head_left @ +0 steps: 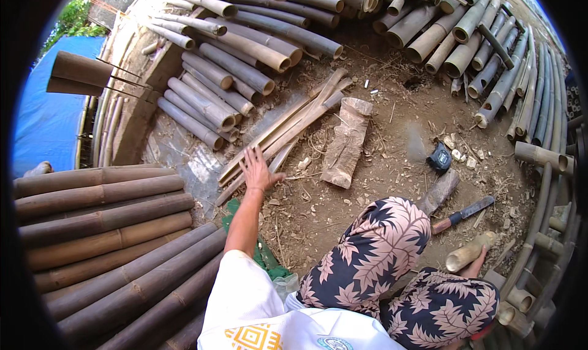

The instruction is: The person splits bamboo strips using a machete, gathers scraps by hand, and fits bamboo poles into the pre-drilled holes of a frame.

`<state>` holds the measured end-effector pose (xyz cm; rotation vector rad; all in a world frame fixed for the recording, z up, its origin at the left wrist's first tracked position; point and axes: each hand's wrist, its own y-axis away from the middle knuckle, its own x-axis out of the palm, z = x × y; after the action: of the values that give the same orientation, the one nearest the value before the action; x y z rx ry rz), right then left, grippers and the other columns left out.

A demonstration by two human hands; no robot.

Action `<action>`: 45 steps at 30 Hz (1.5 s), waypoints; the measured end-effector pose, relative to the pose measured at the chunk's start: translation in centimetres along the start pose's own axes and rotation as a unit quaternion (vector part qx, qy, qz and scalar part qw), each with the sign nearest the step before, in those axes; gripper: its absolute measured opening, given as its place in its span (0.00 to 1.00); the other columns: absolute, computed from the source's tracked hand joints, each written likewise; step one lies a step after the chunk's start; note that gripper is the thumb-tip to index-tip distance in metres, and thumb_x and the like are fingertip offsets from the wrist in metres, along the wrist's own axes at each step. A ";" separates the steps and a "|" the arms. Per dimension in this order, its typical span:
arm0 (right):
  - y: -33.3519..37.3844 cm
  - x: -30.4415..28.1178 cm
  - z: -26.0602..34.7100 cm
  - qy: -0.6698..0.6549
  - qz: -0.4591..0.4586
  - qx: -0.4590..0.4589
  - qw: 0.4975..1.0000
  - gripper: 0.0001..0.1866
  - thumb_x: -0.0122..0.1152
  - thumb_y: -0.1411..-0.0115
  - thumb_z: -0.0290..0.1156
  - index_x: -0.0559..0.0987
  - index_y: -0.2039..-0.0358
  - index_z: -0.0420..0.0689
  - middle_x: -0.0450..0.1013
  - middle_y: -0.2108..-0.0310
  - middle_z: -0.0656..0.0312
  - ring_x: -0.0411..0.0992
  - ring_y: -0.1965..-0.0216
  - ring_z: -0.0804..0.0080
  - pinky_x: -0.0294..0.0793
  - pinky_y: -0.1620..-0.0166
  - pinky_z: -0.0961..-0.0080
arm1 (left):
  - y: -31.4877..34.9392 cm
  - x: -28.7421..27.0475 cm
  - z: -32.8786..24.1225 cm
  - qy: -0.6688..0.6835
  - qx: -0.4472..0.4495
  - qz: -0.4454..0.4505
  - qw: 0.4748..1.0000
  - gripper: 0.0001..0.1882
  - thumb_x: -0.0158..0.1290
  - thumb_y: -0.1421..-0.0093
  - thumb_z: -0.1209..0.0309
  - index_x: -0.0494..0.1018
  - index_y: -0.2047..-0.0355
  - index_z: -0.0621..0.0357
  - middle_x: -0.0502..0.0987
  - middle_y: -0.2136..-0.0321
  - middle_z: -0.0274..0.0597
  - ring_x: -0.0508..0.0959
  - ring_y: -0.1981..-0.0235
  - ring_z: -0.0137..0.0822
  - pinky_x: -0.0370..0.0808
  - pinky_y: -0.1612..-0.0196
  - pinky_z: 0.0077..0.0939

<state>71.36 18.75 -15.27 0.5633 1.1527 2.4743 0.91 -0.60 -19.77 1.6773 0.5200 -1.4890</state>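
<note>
My left hand is stretched out with its fingers spread, over the near end of a stack of split bamboo strips. I cannot tell whether its fingertips touch them. On the right, beside my knee, my right hand is wrapped round a short, pale bamboo piece; most of that hand is hidden. A machete with a wooden handle lies on the ground just beyond that piece. Next to it is a short bamboo section. In front of me rests a rough wooden block.
A dark tape measure sits on the dirt among pale wood chips. Bamboo poles are stacked at the lower left, along the back and on the right. A blue tarp covers the far left.
</note>
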 end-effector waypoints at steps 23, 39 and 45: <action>6.1 -3.8 1.1 0.322 -0.116 0.025 0.939 0.36 0.71 0.47 0.44 0.68 0.44 0.38 0.74 0.55 0.57 0.72 0.55 0.69 0.73 0.52 0.67 | -6.1 -6.0 -1.5 -0.014 0.049 -0.002 0.999 0.42 0.61 0.57 0.61 0.61 0.41 0.63 0.76 0.61 0.69 0.76 0.57 0.66 0.72 0.53 0.50; 50.3 -4.8 12.2 0.623 0.056 0.364 0.690 0.38 0.67 0.50 0.49 0.69 0.43 0.39 0.74 0.50 0.44 0.73 0.48 0.51 0.72 0.47 0.61 | 19.3 -48.5 -12.0 0.202 -0.204 0.492 0.822 0.12 0.59 0.50 0.72 0.73 0.70 0.70 0.77 0.79 0.49 0.78 0.84 0.41 0.77 0.81 0.34; 55.5 2.0 22.7 0.550 -0.028 0.346 0.760 0.40 0.67 0.50 0.49 0.69 0.42 0.38 0.74 0.49 0.43 0.73 0.47 0.50 0.72 0.46 0.61 | 27.0 -56.9 -12.2 0.098 -0.224 0.497 0.832 0.13 0.61 0.49 0.70 0.76 0.71 0.72 0.78 0.79 0.51 0.79 0.83 0.44 0.78 0.79 0.38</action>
<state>72.71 0.56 41.89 -0.9621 2.4590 2.1583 16.51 4.94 42.18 1.3557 0.0284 -0.3864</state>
